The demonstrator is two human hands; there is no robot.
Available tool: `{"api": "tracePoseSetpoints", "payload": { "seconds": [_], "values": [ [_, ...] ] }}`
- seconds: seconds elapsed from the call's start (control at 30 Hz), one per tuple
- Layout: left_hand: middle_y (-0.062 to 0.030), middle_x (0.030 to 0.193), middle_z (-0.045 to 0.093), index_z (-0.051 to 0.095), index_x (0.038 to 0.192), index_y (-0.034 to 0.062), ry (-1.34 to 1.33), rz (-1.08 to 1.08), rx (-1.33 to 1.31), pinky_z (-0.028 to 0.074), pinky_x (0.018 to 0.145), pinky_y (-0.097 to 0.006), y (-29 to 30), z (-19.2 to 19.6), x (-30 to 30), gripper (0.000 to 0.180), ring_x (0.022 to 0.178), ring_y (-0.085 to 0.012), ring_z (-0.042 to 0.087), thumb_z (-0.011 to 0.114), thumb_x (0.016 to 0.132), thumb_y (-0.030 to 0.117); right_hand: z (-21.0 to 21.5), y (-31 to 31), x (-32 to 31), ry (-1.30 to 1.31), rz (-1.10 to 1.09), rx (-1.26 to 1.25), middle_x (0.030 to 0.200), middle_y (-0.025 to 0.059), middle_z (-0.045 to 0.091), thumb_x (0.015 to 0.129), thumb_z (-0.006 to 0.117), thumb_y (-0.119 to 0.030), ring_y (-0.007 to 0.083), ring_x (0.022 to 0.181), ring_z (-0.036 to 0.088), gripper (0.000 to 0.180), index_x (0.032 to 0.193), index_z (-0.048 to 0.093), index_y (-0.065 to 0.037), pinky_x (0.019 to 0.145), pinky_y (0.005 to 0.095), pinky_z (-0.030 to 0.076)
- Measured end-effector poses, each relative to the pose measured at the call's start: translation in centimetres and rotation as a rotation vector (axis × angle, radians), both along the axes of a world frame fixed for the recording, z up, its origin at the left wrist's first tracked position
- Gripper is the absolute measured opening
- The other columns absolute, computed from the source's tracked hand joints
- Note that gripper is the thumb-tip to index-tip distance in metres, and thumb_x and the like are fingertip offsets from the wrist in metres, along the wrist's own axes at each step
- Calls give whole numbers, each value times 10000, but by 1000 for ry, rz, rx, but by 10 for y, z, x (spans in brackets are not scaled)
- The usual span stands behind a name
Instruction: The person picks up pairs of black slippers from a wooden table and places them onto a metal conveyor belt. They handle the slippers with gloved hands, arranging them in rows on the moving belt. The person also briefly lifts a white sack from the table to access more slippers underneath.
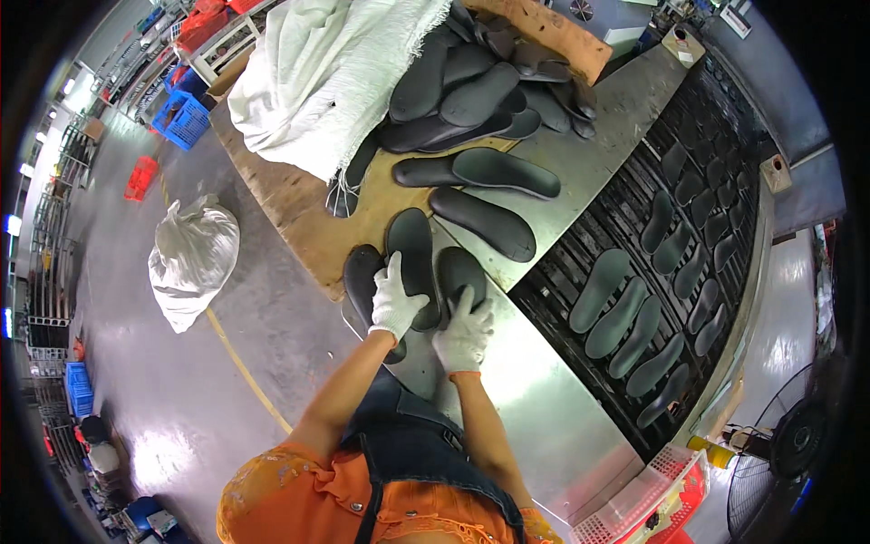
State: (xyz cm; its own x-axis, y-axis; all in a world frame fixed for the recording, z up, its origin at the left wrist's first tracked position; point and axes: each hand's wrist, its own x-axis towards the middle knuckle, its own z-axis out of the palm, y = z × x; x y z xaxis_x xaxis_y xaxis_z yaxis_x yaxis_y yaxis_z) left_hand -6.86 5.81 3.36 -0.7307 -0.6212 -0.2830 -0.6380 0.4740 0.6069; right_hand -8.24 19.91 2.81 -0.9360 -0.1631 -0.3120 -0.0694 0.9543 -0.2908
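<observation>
1. A large white woven sack (317,72) is lying open at the far end of the surface, slumping over the wooden board beside the heap of dark insoles
2. A tied white sack (190,258) is sitting on the grey floor to the left, bulging and knotted at the top
3. A small tan box (683,43) is resting at the far right corner, a pale label on its top

View: we look down from our head, fisheye, close over the steel table (544,408).
Facing: toward the conveyor belt (634,227).
</observation>
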Motion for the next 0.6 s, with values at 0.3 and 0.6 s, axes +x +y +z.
{"api": "tracePoseSetpoints", "payload": {
  "seconds": [0.3,0.6],
  "values": [
    [-215,1394,544,196,1605,126,108,50,436,460,1053,-383,-11,-15,2,1111,1247,-317,560,819,686,82,2,67,-37,-64,-480,-706,1275,222,620,711,567,-7,380,1148,631,850,1517,296,-25,1011,418,503],
    [-222,1423,551,365,1526,49,78,-99,559,452,1084,-411,-3,-48,40,832,1317,-369,537,738,782,67,-12,20,-26,-548,-442,-910,1134,162,673,681,783,-133,253,1034,647,673,1286,544,37,919,366,513]
  ]
}}
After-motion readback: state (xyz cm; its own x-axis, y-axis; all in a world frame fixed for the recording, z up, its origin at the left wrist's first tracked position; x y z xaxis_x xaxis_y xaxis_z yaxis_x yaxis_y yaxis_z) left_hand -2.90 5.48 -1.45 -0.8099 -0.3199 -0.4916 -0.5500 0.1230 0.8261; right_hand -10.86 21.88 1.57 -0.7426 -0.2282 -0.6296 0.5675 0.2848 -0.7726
